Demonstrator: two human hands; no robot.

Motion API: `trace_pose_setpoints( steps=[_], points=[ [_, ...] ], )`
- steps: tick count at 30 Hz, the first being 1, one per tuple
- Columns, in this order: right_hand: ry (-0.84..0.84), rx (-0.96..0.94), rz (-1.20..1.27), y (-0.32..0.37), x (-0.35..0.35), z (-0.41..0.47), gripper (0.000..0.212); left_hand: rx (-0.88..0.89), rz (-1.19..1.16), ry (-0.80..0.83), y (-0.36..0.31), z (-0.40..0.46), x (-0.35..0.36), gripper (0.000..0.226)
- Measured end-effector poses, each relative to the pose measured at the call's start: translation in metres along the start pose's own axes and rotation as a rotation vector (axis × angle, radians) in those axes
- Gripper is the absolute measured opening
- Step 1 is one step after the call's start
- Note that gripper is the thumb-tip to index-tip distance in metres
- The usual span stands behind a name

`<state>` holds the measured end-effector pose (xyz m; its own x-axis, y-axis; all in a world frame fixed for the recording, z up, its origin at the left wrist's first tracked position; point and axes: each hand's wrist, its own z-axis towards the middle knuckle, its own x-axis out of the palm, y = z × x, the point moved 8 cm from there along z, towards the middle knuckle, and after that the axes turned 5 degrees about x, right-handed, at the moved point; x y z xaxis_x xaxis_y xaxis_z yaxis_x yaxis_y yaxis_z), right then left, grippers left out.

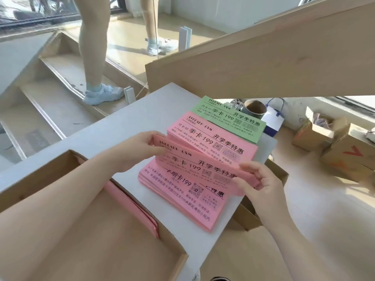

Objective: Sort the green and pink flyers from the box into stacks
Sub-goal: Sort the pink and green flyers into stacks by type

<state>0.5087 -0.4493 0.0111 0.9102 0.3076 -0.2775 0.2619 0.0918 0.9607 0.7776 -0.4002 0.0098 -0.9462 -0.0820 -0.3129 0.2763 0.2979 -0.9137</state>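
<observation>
From the head view, three stacks of flyers lay on the white table [97, 138] at the centre of the frame: one green stack [229, 118] farthest up, a pink stack [213, 141] just below it and overlapping its lower edge, and a second pink stack [182, 197] nearest the bottom. One open cardboard box [91, 236] filled the lower left, with a few pink flyers [132, 205] standing on edge against its right wall.

Both hands held a single bundle of pink flyers [198, 165] above the gap between the two pink stacks. The left hand [140, 145], at centre left, pinched the bundle's upper-left end, fingers curled round the edge. The right hand [257, 179], at centre right, gripped its lower-right end, thumb on top and fingers bent beneath.

Two legs of another person [93, 57] stood on the wooden steps [50, 82] in the upper left. Several cardboard boxes [332, 142] sat on the floor at the right edge.
</observation>
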Motion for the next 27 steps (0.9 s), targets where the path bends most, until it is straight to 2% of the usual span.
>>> trace_pose_setpoints(
  steps=[2,5,8,11,15,17,20,23,25,27],
  points=[
    [-0.029,0.041,0.057,-0.01,0.004,-0.004,0.031,-0.043,-0.169,-0.012,0.002,-0.001,0.007,0.007],
    [-0.048,0.048,0.137,-0.01,0.021,-0.009,0.032,-0.114,-0.4,-0.111,0.01,0.001,0.011,0.03],
    [-0.107,0.034,0.205,-0.009,0.033,-0.012,0.035,-0.095,-0.261,-0.185,0.01,0.0,0.013,0.025],
    [-0.123,0.02,0.248,-0.009,0.034,-0.014,0.037,-0.099,-0.168,-0.178,0.013,0.0,0.012,0.023],
    [-0.101,0.076,0.28,-0.021,0.031,-0.018,0.03,-0.142,-0.25,-0.177,0.014,-0.004,0.002,0.026],
    [-0.117,0.09,0.24,-0.025,0.029,-0.018,0.023,-0.151,-0.265,-0.135,0.015,-0.006,0.004,0.026],
    [-0.163,0.098,0.204,-0.03,0.029,-0.016,0.021,-0.142,-0.177,0.047,0.017,-0.009,0.008,0.021],
    [-0.217,0.085,0.141,-0.032,0.029,-0.018,0.02,-0.181,-0.05,0.209,0.02,-0.015,0.007,0.051],
    [-0.223,0.074,0.113,-0.031,0.031,-0.018,0.02,-0.184,0.111,0.194,0.024,-0.014,0.003,0.055],
    [-0.209,0.082,0.102,-0.029,0.032,-0.016,0.019,-0.143,0.232,0.121,0.02,-0.009,0.002,0.034]
  ],
)
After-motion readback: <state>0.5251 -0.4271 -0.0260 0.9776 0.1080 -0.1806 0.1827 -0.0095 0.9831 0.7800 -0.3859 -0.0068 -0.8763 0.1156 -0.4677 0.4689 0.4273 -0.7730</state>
